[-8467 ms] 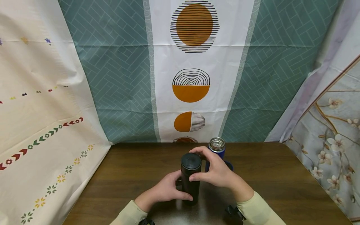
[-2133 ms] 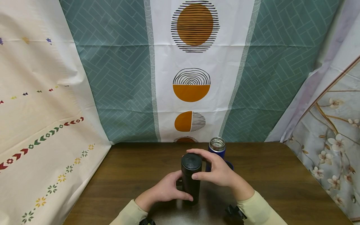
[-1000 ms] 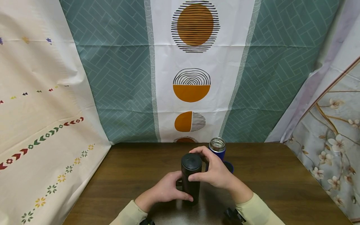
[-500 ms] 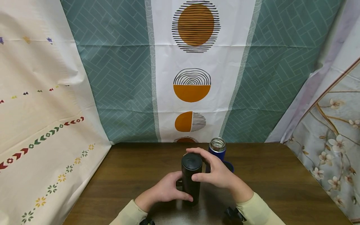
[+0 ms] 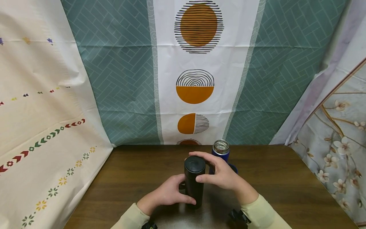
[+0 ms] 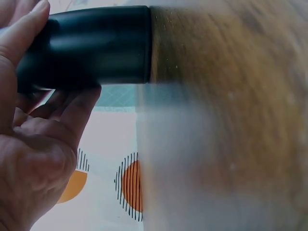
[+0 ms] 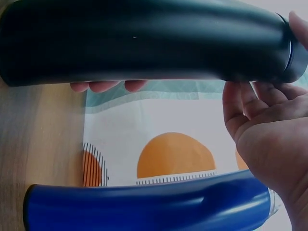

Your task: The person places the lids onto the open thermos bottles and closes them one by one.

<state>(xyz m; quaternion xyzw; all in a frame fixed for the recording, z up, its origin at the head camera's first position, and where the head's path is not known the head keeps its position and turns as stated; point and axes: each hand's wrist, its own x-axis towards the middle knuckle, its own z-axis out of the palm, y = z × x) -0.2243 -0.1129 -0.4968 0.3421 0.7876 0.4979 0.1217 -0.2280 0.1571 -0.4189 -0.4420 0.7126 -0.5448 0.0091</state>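
Curling round the top of the black bottle [image 5: 194, 187], close to its lid [image 5: 194, 164], your right hand [image 5: 222, 175] is changing its hold in the head view. Compared with 1 second ago, your thumb is sitting farther back to the right and your fingertips are reaching farther round the far side. That is probably meaning a twist is being worked at the top, with the lid still sitting on. Your left hand [image 5: 171, 192] is gripping lower down just as it was, and the bottle is standing upright in the same spot on the table [image 5: 137, 171]. Behind it, the blue bottle [image 5: 221, 156] is standing with its mouth uncovered, also unmoved.

Left wrist view: your left thumb and fingers are holding opposite sides of the black bottle, whose base is resting on the table.

Right wrist view: your right fingers are bending against the bottle beside the seam [image 7: 291, 45], your thumb is lying opposite, and no gap is showing.
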